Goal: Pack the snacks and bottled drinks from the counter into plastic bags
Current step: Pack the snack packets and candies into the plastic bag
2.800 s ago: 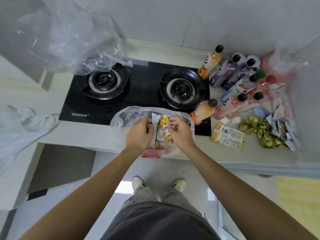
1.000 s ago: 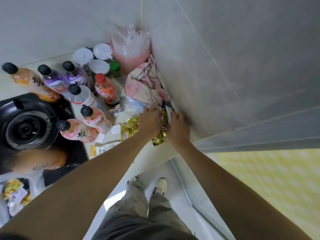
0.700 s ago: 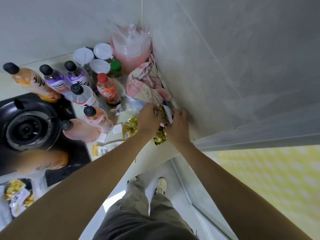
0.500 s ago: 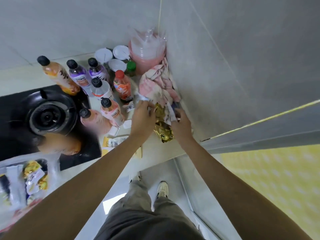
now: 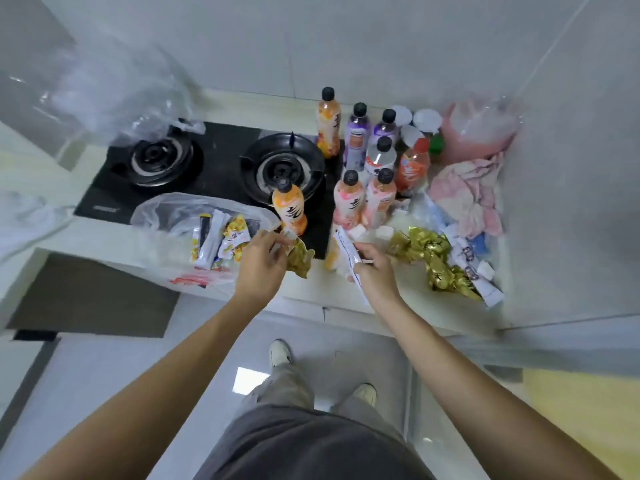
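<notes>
The left hand (image 5: 259, 263) covers the top of a gold packet (image 5: 300, 259). The right hand (image 5: 374, 268) hides the middle of a white sachet (image 5: 346, 250). At 9 o'clock a clear bag (image 5: 24, 216) is cut by the frame edge, and at 10 o'clock another bag (image 5: 114, 95) is smeared with blur. Bottle labels (image 5: 356, 143) at 1 o'clock are too small to read.
</notes>
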Demonstrator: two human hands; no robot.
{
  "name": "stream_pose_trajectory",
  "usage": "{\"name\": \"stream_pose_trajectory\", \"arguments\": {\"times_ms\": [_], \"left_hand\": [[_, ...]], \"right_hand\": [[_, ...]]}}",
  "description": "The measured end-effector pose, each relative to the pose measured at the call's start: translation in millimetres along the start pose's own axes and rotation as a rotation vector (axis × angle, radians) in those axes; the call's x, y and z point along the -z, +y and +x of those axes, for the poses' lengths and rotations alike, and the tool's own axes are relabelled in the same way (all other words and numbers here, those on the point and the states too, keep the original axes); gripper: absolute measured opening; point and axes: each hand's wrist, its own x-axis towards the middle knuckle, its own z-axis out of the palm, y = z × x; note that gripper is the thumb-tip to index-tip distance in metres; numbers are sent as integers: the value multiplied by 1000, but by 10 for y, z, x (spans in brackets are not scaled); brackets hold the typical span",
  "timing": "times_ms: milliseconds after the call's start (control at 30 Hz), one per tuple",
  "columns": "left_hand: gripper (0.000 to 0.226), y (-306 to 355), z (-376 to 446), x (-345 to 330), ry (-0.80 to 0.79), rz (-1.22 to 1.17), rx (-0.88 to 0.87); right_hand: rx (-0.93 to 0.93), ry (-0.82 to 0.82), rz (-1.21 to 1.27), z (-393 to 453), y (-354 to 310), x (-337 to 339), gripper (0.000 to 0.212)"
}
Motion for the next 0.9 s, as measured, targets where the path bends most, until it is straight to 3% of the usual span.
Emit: {"name": "stream_pose_trajectory", "arguments": {"times_ms": [233, 333, 533, 700, 900], "left_hand": [[24, -1002, -24, 1003, 138, 8, 198], [27, -1426, 132, 1328, 157, 39, 266], [26, -2019, 688, 1612, 13, 69, 264], [22, -2189, 1127, 1580, -98, -1, 267], [38, -2241, 1294, 1485, -266, 325, 81]], "right_hand": [[82, -238, -185, 47, -168, -1404, 35], [144, -263, -288, 139, -223, -2014, 39], [203, -212, -530, 487, -283, -2925, 39], [236, -112, -680, 742, -278, -3249, 34], [314, -89, -940, 773, -177, -3204, 37]]}}
